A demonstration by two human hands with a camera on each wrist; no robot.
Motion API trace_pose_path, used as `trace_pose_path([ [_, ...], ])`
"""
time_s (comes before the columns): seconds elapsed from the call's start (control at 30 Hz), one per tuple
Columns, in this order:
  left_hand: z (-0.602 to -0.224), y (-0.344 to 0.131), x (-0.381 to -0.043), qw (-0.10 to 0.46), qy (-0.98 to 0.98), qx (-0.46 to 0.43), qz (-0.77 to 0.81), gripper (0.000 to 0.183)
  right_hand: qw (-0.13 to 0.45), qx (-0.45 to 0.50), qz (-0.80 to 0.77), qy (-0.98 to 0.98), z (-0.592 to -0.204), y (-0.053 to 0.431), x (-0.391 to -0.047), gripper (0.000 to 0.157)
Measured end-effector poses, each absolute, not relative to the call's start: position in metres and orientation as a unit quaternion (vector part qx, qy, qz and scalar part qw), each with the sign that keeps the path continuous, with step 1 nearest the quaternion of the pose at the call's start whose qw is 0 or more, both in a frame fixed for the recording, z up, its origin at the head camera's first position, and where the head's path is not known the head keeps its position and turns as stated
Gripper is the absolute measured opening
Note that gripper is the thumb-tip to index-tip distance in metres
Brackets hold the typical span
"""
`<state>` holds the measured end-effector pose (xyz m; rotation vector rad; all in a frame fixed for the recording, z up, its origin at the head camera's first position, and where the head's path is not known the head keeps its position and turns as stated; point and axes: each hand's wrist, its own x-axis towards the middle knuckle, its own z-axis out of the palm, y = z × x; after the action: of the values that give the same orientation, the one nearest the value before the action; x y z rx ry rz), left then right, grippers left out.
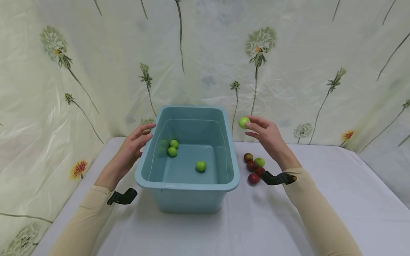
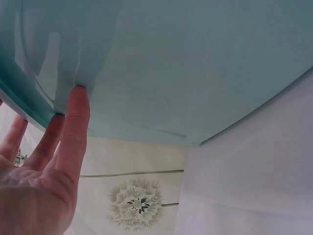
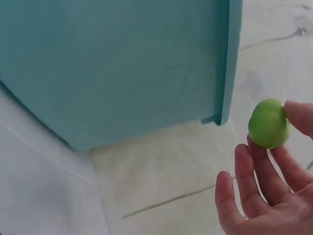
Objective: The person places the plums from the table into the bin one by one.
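My right hand (image 1: 269,138) pinches a small green apple (image 1: 244,122) between thumb and fingertips, just right of a blue plastic bin (image 1: 187,186) and above its rim level. The right wrist view shows the same apple (image 3: 268,125) at the fingertips, with the other fingers spread. My left hand (image 1: 128,153) is at the bin's left side, its fingers fairly straight and its fingertips at the rim. In the left wrist view, the index finger (image 2: 76,127) reaches the bin's outer wall. Three green apples lie inside the bin, one (image 1: 200,166) near the middle and two at the left.
On the white-covered table (image 1: 346,199), right of the bin, several small red apples (image 1: 253,179) lie grouped with one green apple (image 1: 259,162). Behind the table hangs a flower-patterned plastic sheet (image 1: 205,46). A black wrist mount sits on each sleeve.
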<state>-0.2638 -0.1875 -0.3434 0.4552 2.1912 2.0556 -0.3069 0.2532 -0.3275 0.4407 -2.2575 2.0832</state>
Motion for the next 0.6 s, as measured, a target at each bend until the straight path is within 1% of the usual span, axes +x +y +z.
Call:
trace_pose_path([
  [0.2, -0.344, -0.188, -0.264, 0.051, 0.720, 0.149, 0.676, 0.051, 0.005, 0.158, 0.698, -0.698, -0.317, 0.244, -0.303, 0.043],
  [0.4, -0.344, -0.187, -0.264, 0.051, 0.721, 0.147, 0.675, 0.052, -0.005, 0.170, 0.710, -0.684, -0.305, 0.233, -0.301, 0.044],
  [0.6, -0.343, -0.188, -0.264, 0.050, 0.722, 0.143, 0.675, 0.052, -0.008, 0.194, 0.709, -0.678, -0.291, 0.219, -0.299, 0.041],
])
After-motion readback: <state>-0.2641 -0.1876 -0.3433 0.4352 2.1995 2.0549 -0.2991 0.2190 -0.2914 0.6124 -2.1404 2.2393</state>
